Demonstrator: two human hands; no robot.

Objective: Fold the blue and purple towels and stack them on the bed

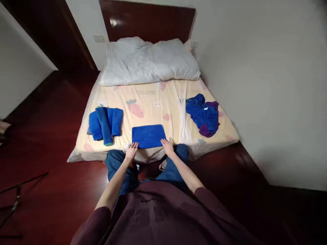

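Note:
A blue towel [148, 134], folded into a flat rectangle, lies near the front edge of the bed. My left hand [131, 151] holds its near left corner, fingers closed over the edge. At the near right corner, my right hand [168, 147] has its fingers bent over the cloth, gripping that end. Both thumbs are hard to make out. To the left, several rolled blue towels [104, 124] lie together, one across the others. A loose heap of blue and purple cloths [204, 114] is crumpled on the right.
The bed [146, 98] has a patterned cover under thin clear sheeting. A large pale pillow [150, 63] lies against the dark headboard [148, 18]. A wall [268, 85] rises on the right. Black stand legs [17, 197] show on the reddish floor [56, 190] at left.

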